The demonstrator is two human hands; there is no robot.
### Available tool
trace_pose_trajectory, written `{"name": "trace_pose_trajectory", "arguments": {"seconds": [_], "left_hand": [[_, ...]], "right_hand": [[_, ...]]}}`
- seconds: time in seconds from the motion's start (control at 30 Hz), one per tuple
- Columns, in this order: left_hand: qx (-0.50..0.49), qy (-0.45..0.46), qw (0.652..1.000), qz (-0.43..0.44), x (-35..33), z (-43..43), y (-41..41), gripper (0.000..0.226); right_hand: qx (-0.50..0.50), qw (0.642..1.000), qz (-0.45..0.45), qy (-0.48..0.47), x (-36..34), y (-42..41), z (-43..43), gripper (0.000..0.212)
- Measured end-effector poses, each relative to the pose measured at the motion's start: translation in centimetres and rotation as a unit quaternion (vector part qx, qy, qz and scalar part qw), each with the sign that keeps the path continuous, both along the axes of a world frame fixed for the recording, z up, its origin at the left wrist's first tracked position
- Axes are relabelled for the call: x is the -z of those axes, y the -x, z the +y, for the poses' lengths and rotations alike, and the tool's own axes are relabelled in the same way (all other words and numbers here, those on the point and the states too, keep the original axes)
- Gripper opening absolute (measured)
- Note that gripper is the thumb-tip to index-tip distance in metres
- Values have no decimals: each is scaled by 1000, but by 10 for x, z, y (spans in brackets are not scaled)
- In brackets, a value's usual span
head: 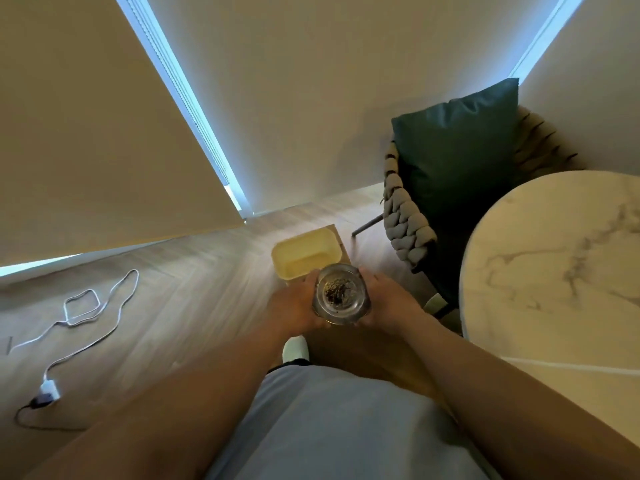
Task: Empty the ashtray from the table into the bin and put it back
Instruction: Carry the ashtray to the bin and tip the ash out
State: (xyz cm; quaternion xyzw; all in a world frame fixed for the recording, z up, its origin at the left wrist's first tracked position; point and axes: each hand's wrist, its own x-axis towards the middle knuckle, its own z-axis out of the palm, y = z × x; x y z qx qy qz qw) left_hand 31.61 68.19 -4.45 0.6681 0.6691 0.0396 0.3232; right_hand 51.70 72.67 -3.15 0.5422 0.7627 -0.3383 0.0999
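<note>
Left hand: our left hand [294, 306] is cupped against the left side of the ashtray [341, 294], fingers curled round its wall and under its base.
Right hand: our right hand [386, 299] grips the opposite side the same way, so we carry the dish between both palms.
Ashtray: a round glass dish, held level and upright, a dark heap of ash and debris in its middle; nothing appears to have spilled.
Bin: the pale yellow bin [304, 254] stands open on the floor just beyond our hands, its near rim partly hidden behind the ashtray, which hangs over that edge and not over the centre.
Table: the round marble table [554, 265] lies to our right, its visible top bare, well apart from the bin.
Surroundings: a woven chair [405, 223] with a dark green cushion [457, 150] stands between bin and table; a white cable [90, 306] trails on the wooden floor to our left.
Step in hand: we judge the carry is nearly over and the tipping is not yet begun.
Next move: we should bring the dish further over the bin's mouth, lower it, then tilt it away from us slowly so the ash falls inside and does not drift.
</note>
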Motion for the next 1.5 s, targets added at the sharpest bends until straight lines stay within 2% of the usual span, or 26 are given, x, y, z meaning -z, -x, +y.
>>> {"name": "trace_pose_trajectory", "arguments": {"seconds": [0.1,0.27,0.43,0.67,1.0,1.1,1.27,1.5], "left_hand": [[-5,7,1000,9,0,20,32,109],[-7,15,1000,5,1,45,73,108],[-17,35,999,14,8,64,100,109],[-48,49,998,12,26,83,109,107],[-87,64,994,26,97,132,98,106],[-103,68,992,14,135,142,95,109],[-102,60,993,-2,210,163,101,109],[-65,56,996,-6,298,183,117,112]], "right_hand": [[-9,1000,-4,1,0,31,23,106],[-23,999,-26,-4,6,72,50,119],[-37,999,-33,5,16,98,71,123],[-50,999,-1,20,35,109,102,114],[-70,995,24,68,109,101,165,121],[-45,994,53,79,146,100,181,104],[61,990,93,90,222,106,210,44],[160,975,106,112,314,120,248,5]]}}
